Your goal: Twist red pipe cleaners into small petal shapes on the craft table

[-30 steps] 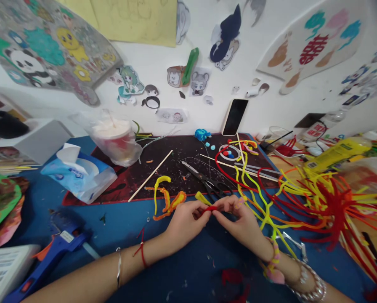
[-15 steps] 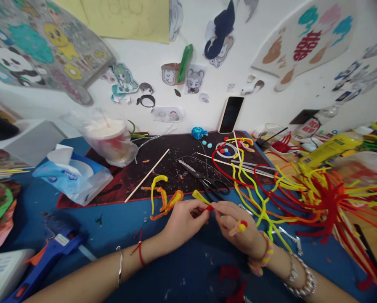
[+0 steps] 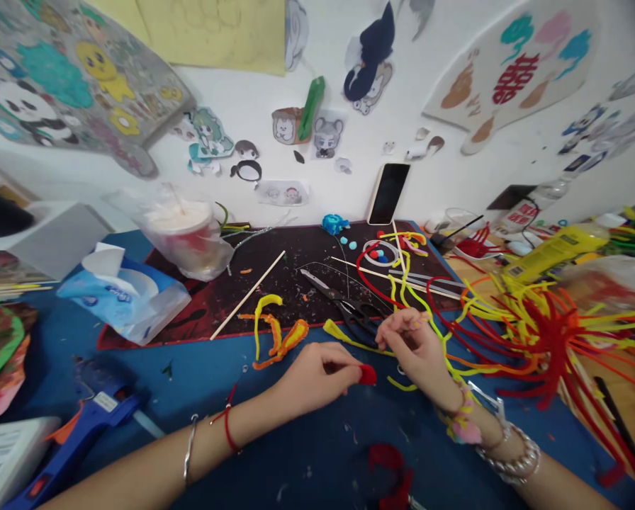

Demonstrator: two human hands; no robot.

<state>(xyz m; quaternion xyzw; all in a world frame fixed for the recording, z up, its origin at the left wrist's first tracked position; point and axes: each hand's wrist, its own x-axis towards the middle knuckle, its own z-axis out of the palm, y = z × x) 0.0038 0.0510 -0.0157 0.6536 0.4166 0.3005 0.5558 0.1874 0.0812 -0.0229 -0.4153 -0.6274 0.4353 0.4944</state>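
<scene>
Thumb and fingers of my left hand (image 3: 322, 375) pinch a small red fuzzy piece (image 3: 368, 375), which sticks out past the fingertips above the blue table surface. My right hand (image 3: 413, 347) is at the handle end of the black scissors (image 3: 344, 301), fingers curled on the handles; its fingertips partly hide them. The scissors lie on the dark mat, blades pointing away to the left. A yellow fuzzy stem (image 3: 344, 336) passes beside the handles. Orange and yellow bent fuzzy shapes (image 3: 280, 336) rest left of the scissors.
Red, yellow and orange fuzzy stems (image 3: 551, 333) spread out at the right. A blue glue gun (image 3: 91, 418) lies at the left, near a tissue pack (image 3: 120, 290) and a bagged cup (image 3: 184, 234). A phone (image 3: 389, 193) leans against the wall. A red curled piece (image 3: 389, 457) lies in front.
My right hand has let go of the red piece and moved up and right to the scissors' handles. The left hand has shifted slightly nearer and keeps the piece.
</scene>
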